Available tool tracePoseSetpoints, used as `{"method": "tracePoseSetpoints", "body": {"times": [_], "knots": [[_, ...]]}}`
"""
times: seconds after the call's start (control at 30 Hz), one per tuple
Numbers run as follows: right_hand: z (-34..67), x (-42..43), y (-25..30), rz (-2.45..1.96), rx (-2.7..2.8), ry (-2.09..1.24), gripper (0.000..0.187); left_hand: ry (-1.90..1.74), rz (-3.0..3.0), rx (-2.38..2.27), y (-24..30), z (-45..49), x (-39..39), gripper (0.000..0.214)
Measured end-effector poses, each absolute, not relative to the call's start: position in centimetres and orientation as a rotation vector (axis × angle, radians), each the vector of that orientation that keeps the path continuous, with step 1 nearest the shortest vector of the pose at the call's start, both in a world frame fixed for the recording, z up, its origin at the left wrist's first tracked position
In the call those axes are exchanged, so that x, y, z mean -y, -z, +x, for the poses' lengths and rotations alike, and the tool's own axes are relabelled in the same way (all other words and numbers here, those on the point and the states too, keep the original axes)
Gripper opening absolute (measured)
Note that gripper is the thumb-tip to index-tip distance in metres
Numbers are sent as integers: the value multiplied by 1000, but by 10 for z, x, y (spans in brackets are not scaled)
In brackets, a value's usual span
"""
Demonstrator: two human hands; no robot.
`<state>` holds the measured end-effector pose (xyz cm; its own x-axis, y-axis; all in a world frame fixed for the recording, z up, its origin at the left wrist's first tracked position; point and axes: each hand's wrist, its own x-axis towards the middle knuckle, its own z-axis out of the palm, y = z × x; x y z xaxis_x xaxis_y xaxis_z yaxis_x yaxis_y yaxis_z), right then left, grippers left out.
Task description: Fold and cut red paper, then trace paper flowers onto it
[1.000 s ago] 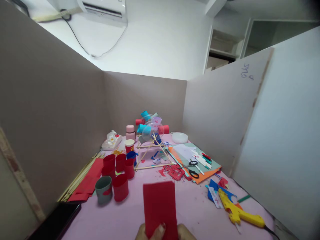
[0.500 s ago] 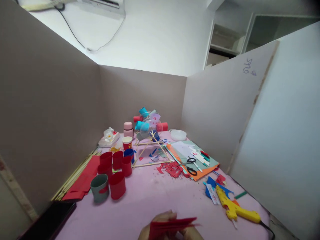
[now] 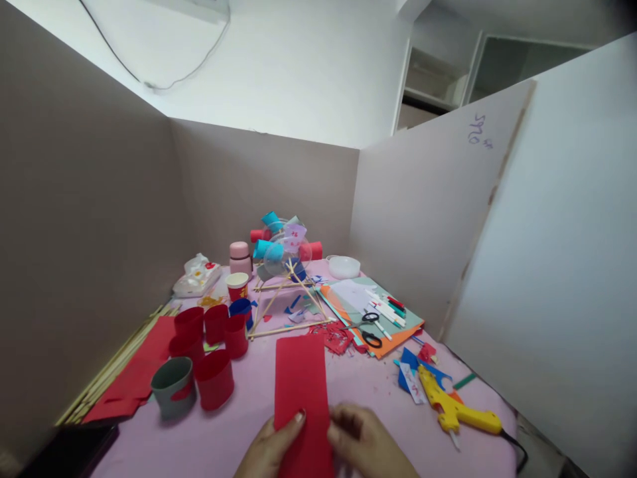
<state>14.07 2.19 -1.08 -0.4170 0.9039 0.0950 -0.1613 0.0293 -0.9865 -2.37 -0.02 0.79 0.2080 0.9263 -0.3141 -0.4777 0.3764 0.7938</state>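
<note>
A long red paper strip (image 3: pixel 301 378) stands tilted up in front of me at the near edge of the table. My left hand (image 3: pixel 273 443) grips its left side, thumb pressed on the face and the other fingers hidden behind. On the right edge, my right hand (image 3: pixel 365 438) is closed with thumb and fingertips at the paper, slightly blurred. Left of the strip stand several rolled red paper cups (image 3: pixel 215 382), a grey-green one (image 3: pixel 174 390) with a red patch, and a blue one (image 3: pixel 241 312).
Beyond the strip stands a stick-framed wheel (image 3: pixel 288 255) with coloured paper tubes. Scissors (image 3: pixel 371 328) and markers (image 3: pixel 391 309) lie on coloured sheets, right of centre. A yellow glue gun (image 3: pixel 460 408) rests at right. Red sheets (image 3: pixel 132 372), wooden sticks (image 3: pixel 109 362) and a dark device (image 3: pixel 74 451) lie left.
The red paper, seen nearly edge-on before, now shows its broad face, raised upright. Both hands have come further into view. The whole scene has shifted slightly left.
</note>
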Motion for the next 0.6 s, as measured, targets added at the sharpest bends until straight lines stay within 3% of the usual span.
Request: {"method": "tracePoseSetpoints", "body": {"times": [0.07,0.27,0.6], "knots": [[143,-32,-3,-867,1385,-1373,51,-1038,585,-896,-7,-20,1,47],[124,-39,-12,-821,1035,-1745,46,-822,610,-667,6,-18,5,43],[115,-51,2,-871,828,-1825,46,-722,496,-608,13,-24,-11,30]]}}
